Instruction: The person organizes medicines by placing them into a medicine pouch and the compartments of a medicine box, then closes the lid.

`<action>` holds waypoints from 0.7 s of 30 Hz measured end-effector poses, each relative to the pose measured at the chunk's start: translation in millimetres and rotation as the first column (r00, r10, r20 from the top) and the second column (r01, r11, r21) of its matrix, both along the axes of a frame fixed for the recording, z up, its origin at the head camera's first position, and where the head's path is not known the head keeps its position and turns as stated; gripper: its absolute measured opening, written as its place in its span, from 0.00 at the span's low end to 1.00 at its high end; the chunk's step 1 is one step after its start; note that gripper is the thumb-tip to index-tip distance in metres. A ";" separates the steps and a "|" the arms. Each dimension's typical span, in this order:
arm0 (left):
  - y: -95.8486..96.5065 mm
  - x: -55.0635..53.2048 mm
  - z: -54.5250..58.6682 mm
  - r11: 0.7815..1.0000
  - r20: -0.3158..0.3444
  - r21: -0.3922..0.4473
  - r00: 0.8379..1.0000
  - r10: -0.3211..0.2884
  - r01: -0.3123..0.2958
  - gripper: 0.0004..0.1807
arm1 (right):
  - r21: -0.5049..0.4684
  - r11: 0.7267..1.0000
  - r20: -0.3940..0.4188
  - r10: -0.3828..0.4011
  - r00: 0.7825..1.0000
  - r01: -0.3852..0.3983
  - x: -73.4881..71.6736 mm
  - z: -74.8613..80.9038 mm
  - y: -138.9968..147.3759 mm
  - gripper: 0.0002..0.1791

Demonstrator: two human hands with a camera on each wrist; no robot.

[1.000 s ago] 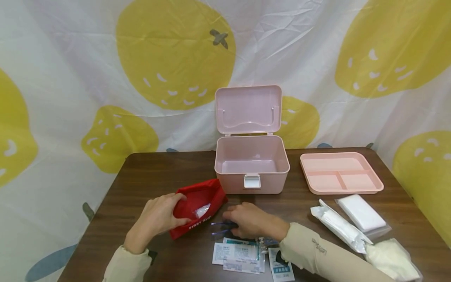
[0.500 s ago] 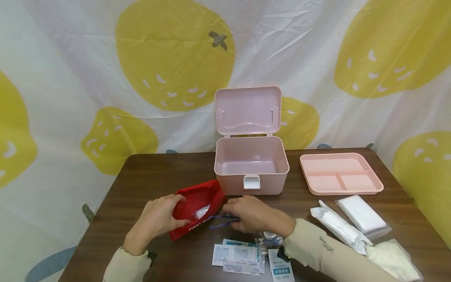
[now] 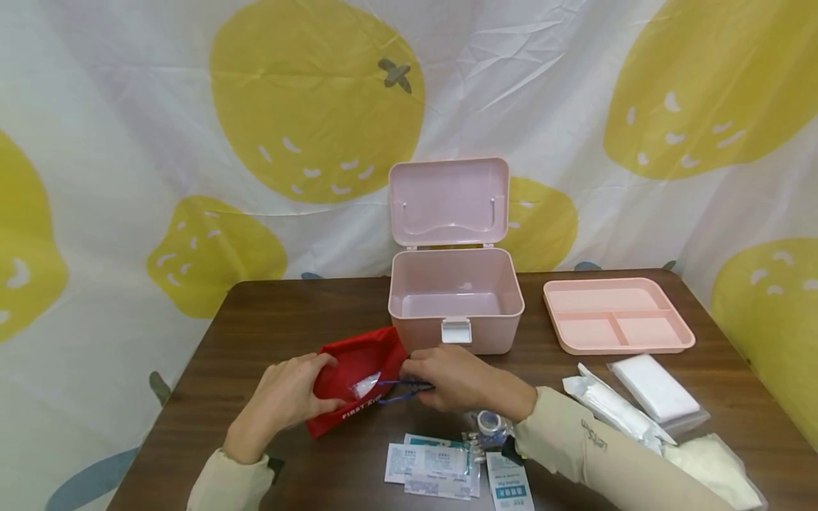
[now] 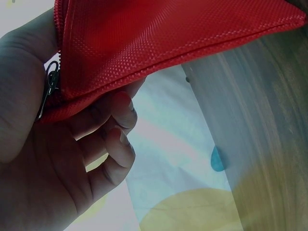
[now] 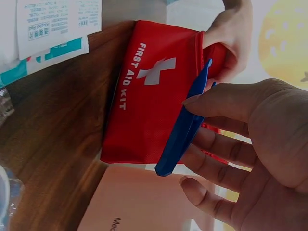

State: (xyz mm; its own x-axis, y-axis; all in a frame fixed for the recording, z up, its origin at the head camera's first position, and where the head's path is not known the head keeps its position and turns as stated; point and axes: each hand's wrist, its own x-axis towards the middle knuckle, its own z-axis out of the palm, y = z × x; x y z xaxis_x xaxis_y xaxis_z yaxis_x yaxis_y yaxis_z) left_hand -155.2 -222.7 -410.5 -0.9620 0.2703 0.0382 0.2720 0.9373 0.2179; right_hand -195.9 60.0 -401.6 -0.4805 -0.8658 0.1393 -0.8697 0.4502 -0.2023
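My left hand [image 3: 281, 394] grips the near left end of a red first aid pouch [image 3: 354, 355], its mouth held wide and a clear-wrapped white item [image 3: 367, 385] inside. In the left wrist view the fingers curl under the pouch's zipped edge. Between thumb and fingers, my right hand [image 3: 455, 380] pinches blue plastic tweezers [image 5: 179, 137]. Their tips point left, at the pouch's near rim in the head view. Whether they touch it I cannot tell.
Behind the hands stands an open pink box [image 3: 456, 333]; right of it lies a pink divided tray [image 3: 613, 312]. Flat sachets [image 3: 434, 465], a tape roll [image 3: 490, 423] and an alcohol pad packet [image 3: 510, 482] lie in front. White wrapped packs [image 3: 658, 387] lie at the right.
My right hand has lifted the tweezers and brought them slightly up and left to the pouch's opening, uncovering the tape roll. The left hand and pouch stay nearly still.
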 end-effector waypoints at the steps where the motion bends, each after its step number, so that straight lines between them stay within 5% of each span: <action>1: -0.2 0.1 -0.2 1.000 -0.005 -0.003 1.000 -0.002 0.002 0.32 | 0.001 1.000 -0.002 0.000 1.000 0.000 -0.6 0.7 -0.5 0.14; 21: -0.8 0.0 -1.3 1.000 -0.013 -0.013 1.000 -0.006 0.006 0.31 | -0.038 0.999 -0.126 0.031 0.992 -0.036 -9.4 28.6 -19.2 0.16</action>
State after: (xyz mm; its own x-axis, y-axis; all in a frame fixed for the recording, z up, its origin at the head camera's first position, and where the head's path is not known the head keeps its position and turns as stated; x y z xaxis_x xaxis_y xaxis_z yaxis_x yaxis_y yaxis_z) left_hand -155.2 -223.5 -411.8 -0.9597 0.2770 0.0477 0.2808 0.9382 0.2025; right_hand -205.2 40.8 -372.9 -0.4276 -0.8738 0.2316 -0.9040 0.4136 -0.1083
